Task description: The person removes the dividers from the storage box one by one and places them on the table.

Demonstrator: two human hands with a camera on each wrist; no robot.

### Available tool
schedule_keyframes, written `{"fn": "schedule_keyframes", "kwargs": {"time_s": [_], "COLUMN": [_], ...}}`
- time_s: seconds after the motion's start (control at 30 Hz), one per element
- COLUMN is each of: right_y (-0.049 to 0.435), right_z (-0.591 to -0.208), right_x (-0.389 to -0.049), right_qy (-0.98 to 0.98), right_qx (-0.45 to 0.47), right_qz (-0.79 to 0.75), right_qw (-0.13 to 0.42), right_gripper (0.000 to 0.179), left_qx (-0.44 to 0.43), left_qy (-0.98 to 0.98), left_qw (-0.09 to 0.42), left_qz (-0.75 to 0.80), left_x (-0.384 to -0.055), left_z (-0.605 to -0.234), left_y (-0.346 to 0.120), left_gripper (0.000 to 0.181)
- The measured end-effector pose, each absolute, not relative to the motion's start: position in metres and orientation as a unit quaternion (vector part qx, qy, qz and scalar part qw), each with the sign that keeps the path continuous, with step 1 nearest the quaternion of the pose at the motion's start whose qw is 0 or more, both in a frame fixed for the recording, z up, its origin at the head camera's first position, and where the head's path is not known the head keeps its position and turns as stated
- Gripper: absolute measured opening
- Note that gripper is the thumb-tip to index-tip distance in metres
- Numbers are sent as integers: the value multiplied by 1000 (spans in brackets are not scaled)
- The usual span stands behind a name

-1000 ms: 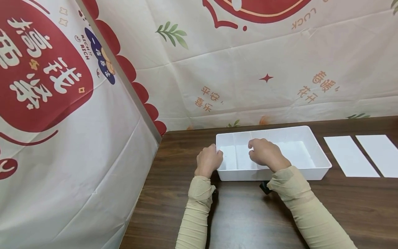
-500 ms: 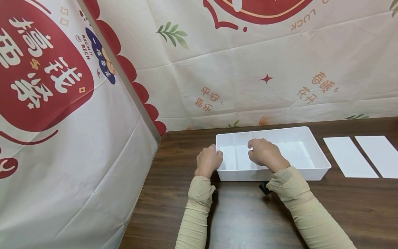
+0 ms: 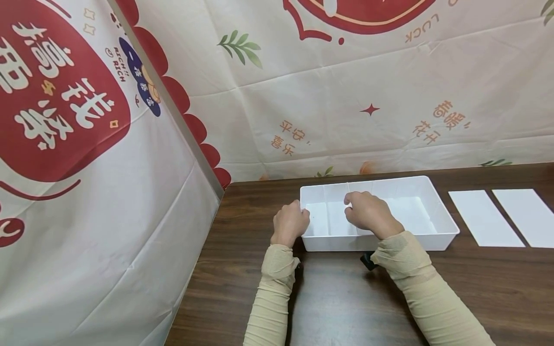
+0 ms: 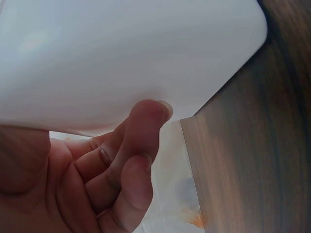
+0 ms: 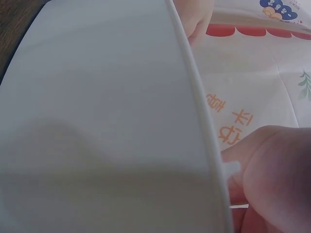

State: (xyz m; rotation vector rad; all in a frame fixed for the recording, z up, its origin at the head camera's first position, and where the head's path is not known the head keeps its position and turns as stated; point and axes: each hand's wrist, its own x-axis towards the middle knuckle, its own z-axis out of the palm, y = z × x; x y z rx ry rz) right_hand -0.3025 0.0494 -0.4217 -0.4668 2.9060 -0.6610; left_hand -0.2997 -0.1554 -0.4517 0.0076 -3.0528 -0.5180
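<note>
A white rectangular tray [image 3: 437, 211] stands on the table. My left hand [image 3: 290, 223] grips its left end, with the fingertips [image 4: 148, 116] pressed on the outer wall in the left wrist view. Over the tray's inside, my right hand [image 3: 370, 214] is curled and pinches what looks like a thin white divider. A small white tab [image 5: 232, 168] of it sticks out just past the rim beside the thumb in the right wrist view. Most of this divider is hidden by the hand and the tray's front wall. Left of it, another crosswise divider line [image 3: 327, 218] shows inside the tray.
Two flat white panels [image 3: 486, 218] lie side by side on the dark wood table [image 3: 242, 226], right of the tray. A printed cloth [image 3: 259, 110] hangs behind the table, and another cloth [image 3: 143, 216] hangs along its left side.
</note>
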Motion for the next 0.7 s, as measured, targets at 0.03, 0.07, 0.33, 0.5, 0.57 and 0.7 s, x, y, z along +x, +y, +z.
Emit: {"fn": "schedule_keyframes", "kwargs": {"time_s": [0.03, 0.07, 0.33, 0.5, 0.57, 0.7], "right_y": [49, 49, 49, 49, 49, 50], "right_z": [-422, -422, -421, -420, -419, -419], "right_x": [-302, -302, -301, -300, -300, -299], "right_qy": [962, 962, 961, 961, 961, 960], "right_qx": [-155, -155, -155, -156, -157, -158], "right_qz": [-219, -219, -224, -225, -225, -229], "right_qw": [61, 58, 42, 43, 40, 25], "right_gripper": [34, 34, 33, 34, 33, 33], "left_qx": [2, 2, 1, 1, 2, 3], "left_qy": [-986, -986, -986, -986, -985, -985], "left_qw": [22, 22, 25, 20, 19, 18], "left_qz": [-167, -167, -167, -168, -169, -172], "left_x": [-300, -300, -299, -299, -299, -299], "left_z": [-452, -452, -451, -452, -451, -451], "left_y": [-155, -155, -156, -156, -156, -155], "left_gripper": [27, 27, 28, 28, 29, 28]}}
